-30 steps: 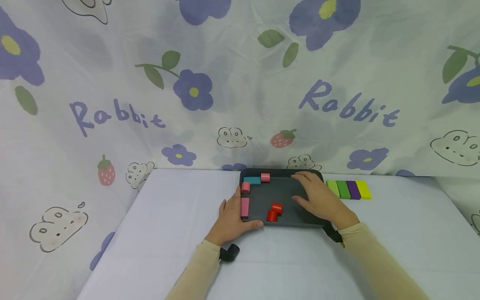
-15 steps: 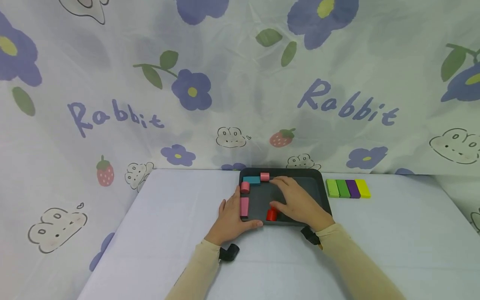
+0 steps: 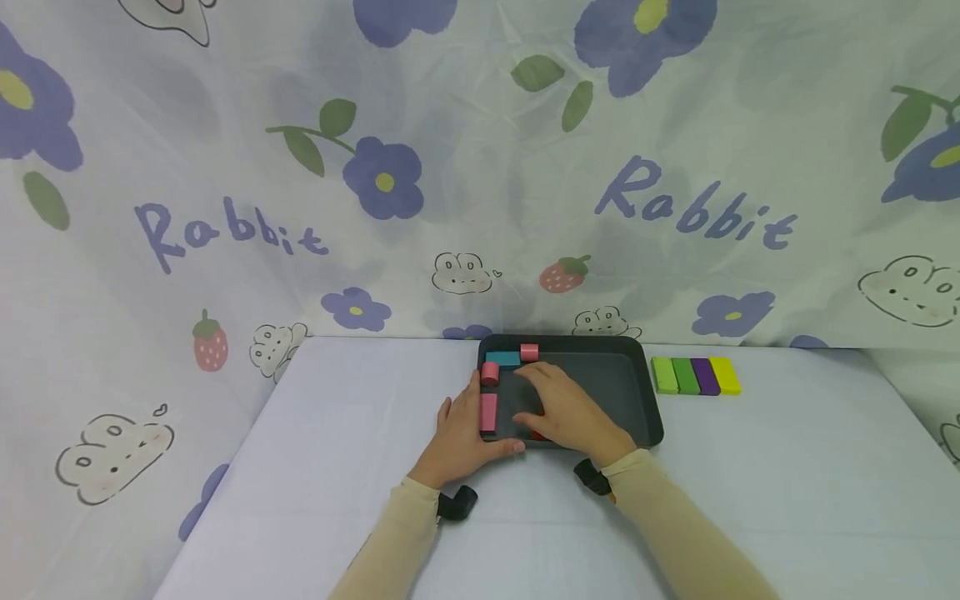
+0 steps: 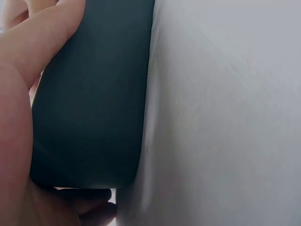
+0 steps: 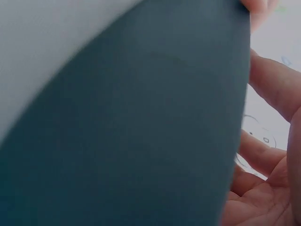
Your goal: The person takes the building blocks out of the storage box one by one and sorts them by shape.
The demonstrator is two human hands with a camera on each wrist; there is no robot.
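My left hand [image 3: 459, 440] lies against the near left corner of a dark grey tray [image 3: 647, 392], fingers along its left side and thumb along the front rim. In the left wrist view the thumb touches the tray wall [image 4: 94, 103]. Over the tray's near left part, my right hand [image 3: 576, 418] stretches with thumb and fingers apart, nothing seen between them. It mostly covers a red block [image 3: 537, 435]. Left in the tray lie a flat pink block [image 3: 488, 412], a pink cylinder [image 3: 490, 372], a blue block [image 3: 502, 359] and a small pink piece [image 3: 529, 352].
Right of the tray, a light green block [image 3: 664, 375], a green block [image 3: 686, 376], a purple block [image 3: 705, 376] and a yellow block [image 3: 725, 375] lie in a row on the white table [image 3: 810, 467]. A patterned cloth [image 3: 480, 167] hangs behind.
My right hand has moved left across the tray, from its right side to above the red pieces, now mostly hidden. The left hand keeps its place.
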